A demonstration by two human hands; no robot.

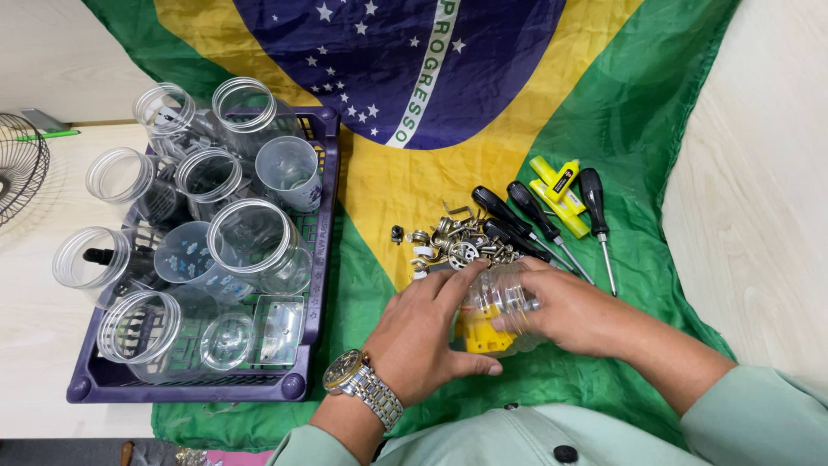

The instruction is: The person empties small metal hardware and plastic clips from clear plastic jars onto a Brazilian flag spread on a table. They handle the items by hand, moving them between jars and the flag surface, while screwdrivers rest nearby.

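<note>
My left hand (423, 332), with a metal wristwatch (362, 388) on its wrist, and my right hand (573, 311) both grip a clear plastic jar (493, 298) lying on its side on the cloth. Something yellow (479, 339) shows inside the jar. Just beyond my fingers lies a heap of small metal hardware (453, 242), castors and brackets. Whether the jar has a lid on is hidden by my right hand.
A purple plastic crate (321, 259) at left holds several clear empty jars (254, 237) and cups. Black-handled screwdrivers (517, 220) and a yellow utility knife (559, 194) lie at upper right on the green, yellow and blue flag cloth (655, 129). A wire fan guard (17, 164) is at far left.
</note>
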